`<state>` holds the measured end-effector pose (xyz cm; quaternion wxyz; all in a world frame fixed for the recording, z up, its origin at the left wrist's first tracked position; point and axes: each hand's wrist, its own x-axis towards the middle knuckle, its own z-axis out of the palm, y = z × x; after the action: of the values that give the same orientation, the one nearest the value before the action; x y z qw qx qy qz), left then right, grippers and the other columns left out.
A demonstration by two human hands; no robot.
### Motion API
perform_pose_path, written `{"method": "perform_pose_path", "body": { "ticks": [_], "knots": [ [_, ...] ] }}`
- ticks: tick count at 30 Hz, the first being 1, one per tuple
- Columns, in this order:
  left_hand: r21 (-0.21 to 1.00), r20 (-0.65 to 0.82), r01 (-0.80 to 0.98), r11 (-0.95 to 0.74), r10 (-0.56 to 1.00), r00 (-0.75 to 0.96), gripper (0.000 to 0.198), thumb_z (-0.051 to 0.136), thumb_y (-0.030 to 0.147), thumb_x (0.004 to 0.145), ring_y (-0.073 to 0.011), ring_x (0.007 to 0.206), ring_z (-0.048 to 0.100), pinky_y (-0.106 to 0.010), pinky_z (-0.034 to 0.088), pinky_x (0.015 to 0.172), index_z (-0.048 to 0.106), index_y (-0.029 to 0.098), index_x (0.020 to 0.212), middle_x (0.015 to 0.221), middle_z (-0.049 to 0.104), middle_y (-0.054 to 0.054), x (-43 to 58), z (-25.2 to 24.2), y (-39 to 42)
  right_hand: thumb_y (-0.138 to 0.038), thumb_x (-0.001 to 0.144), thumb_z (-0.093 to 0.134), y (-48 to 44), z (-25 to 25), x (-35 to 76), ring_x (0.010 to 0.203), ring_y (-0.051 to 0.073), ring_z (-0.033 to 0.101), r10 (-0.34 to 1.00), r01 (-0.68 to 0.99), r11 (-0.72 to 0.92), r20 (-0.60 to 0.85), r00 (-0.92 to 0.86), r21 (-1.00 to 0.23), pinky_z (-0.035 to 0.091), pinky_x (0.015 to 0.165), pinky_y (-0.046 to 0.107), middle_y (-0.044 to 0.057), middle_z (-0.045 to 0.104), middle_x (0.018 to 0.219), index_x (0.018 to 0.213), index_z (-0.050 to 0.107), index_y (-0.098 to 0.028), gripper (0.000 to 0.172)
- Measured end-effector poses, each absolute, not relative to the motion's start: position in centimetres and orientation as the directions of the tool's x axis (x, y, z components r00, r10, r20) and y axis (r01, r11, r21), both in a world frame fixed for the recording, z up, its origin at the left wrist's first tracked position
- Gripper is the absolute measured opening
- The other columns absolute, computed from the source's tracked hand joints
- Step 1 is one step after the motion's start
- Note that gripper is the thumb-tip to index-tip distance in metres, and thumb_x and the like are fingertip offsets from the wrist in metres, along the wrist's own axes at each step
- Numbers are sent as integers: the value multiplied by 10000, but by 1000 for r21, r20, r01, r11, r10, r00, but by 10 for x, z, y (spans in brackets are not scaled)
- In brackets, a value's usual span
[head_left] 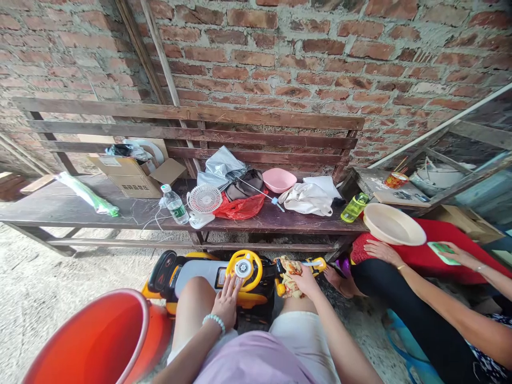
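Note:
A yellow-and-grey ride-on toy car [196, 276] stands across in front of my knees. My left hand [227, 306], with a beaded bracelet at the wrist, lies with stretched fingers at the lower left of its yellow steering wheel [243, 268]. Bunched in my right hand [306, 281] is a patterned yellow-and-red cloth [292, 289], pressed against the yellow-and-black front part [318, 264] of the toy. The cloth covers some of that part, and my right fingertips are partly hidden.
A big red tub [158, 325] stands at my left. The wooden bench [132, 213] holds a water bottle [174, 205], a fan [204, 199], a pink basin [279, 180] and a cardboard box [128, 178]. At right, a co-worker's hand [460, 255] holds a green-and-white object beside a cream basin [394, 224].

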<state>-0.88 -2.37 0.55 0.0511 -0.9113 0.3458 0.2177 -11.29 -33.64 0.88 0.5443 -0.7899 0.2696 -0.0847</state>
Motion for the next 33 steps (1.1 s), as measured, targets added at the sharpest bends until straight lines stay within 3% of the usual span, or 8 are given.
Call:
{"method": "perform_pose_path", "body": {
  "ticks": [4, 8, 10, 13, 18, 22, 27, 33],
  "knots": [
    [51, -428, -659, -751, -613, 665, 1001, 449, -22, 819, -289, 1647, -57, -433, 363, 1240, 56, 254, 1697, 1771, -71, -37, -9, 6, -24, -291, 791, 626, -341, 22, -105, 1071, 248, 723, -563, -188, -214, -36, 825, -958, 576, 973, 397, 103, 772, 1186, 1186, 686, -199, 410],
    [54, -427, -657, -752, -612, 666, 997, 452, -17, 822, -291, 1647, -44, -426, 370, 1237, 54, 252, 1696, 1769, -65, -40, -11, 7, -24, -235, 750, 672, -335, 37, -77, 1219, 247, 657, -477, -207, -514, 77, 876, -832, 492, 1100, 407, 92, 719, 1302, 1198, 705, -223, 449],
    [61, -427, -650, -757, -609, 668, 1009, 457, -17, 813, -286, 1646, -47, -432, 366, 1239, 52, 265, 1693, 1767, -64, -35, -11, 8, -24, -201, 728, 705, -327, 37, -62, 1200, 243, 660, -438, -297, -646, 23, 899, -703, 488, 1086, 386, 86, 715, 1293, 1183, 720, -231, 457],
    [75, -432, -644, -762, -607, 667, 1017, 451, -19, 805, -273, 1646, -55, -443, 355, 1246, 47, 281, 1688, 1762, -69, -22, -11, 10, -24, -286, 793, 740, -317, 33, -43, 1066, 246, 710, -490, -473, -703, -121, 863, -531, 525, 957, 348, 105, 752, 1170, 1100, 746, -216, 315],
    [84, -433, -644, -760, -610, 664, 997, 440, -13, 817, -274, 1646, -61, -444, 337, 1256, 36, 264, 1686, 1757, -88, -19, -10, 8, -24, -441, 877, 720, -325, 29, -26, 1031, 259, 734, -541, -581, -672, -231, 809, -459, 512, 832, 305, 101, 792, 1110, 1111, 756, -231, 317],
    [71, -438, -652, -755, -611, 660, 976, 432, 6, 835, -274, 1645, -68, -463, 310, 1270, 16, 252, 1682, 1751, -108, -20, -9, 6, -23, -370, 954, 629, -335, 26, -30, 1045, 229, 716, -640, -673, -646, -224, 735, -361, 486, 810, 274, 84, 773, 1145, 1192, 738, -235, 294],
    [99, -462, -649, -754, -613, 642, 1004, 457, 21, 812, -263, 1643, -72, -469, 313, 1268, 14, 263, 1680, 1753, -99, -7, -7, 12, -22, -132, 919, 567, -343, 19, -55, 1151, 233, 614, -582, -592, -797, -109, 806, -122, 439, 869, 279, 83, 685, 1251, 1215, 727, -244, 354],
    [106, -456, -652, -751, -619, 639, 1004, 456, 32, 810, -258, 1648, -58, -485, 300, 1273, 15, 258, 1683, 1755, -98, 1, -7, 12, -20, -157, 893, 626, -368, 11, -83, 1177, 258, 568, -641, -645, -762, -77, 764, -55, 417, 923, 295, 88, 653, 1272, 1272, 705, -255, 400]
  ]
}}
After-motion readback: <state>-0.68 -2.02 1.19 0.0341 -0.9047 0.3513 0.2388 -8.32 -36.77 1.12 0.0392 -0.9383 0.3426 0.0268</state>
